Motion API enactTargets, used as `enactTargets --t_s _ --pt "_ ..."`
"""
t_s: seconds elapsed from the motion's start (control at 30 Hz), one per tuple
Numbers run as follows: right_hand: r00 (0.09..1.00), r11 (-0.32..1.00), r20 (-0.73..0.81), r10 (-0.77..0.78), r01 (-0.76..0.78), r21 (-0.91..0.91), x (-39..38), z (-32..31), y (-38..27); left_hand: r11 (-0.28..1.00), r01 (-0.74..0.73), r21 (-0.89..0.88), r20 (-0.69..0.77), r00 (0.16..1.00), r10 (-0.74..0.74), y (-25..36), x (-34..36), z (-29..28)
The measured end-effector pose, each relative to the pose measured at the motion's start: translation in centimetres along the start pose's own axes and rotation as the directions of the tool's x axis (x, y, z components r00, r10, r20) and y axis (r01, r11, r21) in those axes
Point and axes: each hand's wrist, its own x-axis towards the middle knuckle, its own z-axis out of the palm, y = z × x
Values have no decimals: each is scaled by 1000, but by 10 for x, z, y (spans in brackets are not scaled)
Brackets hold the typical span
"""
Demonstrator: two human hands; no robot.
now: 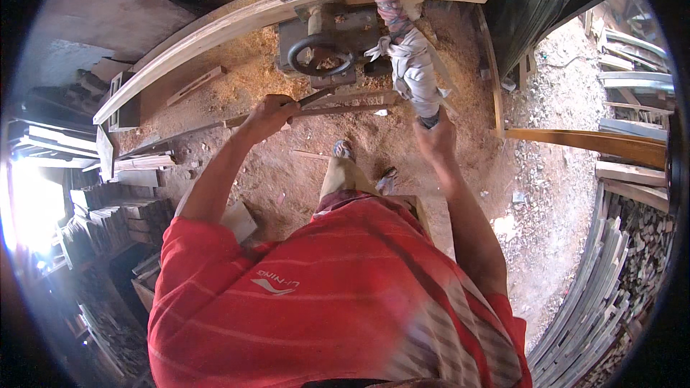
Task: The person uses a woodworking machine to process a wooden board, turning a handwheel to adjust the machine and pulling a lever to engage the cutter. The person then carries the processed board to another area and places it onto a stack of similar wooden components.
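Observation:
My left hand (pixel 272 116) is closed around a narrow dark bar (pixel 318 95), whose free end points right, below the handwheel. My right hand (pixel 437 136) grips the dark lower end of a cloth-wrapped lever (pixel 413 65), bound in white and pinkish strips, which slants up to the far edge. Between and beyond my hands sits a dark metal machine (pixel 291 32) with a round black handwheel (pixel 320 55). A long, pale wooden beam (pixel 215 31) stretches across behind the handwheel, from the left to the upper right.
Sawdust and shavings cover the floor (pixel 287 179). A wooden rail (pixel 582 139) juts in from the right. Stacked boards (pixel 589 280) line the lower right, and more wood pieces (pixel 100 226) are piled at the left. Below my left hand lies a pale block (pixel 239 220).

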Motion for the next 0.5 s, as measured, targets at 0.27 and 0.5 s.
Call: enactTargets --t_s 0.27,0.5 --pt "959 985 274 74 -114 133 -60 -141 -106 964 -98 245 42 995 90 5 8 3" --pt "932 970 289 217 -239 41 -72 -190 -165 701 -352 620 116 925 362 -6 20 19"
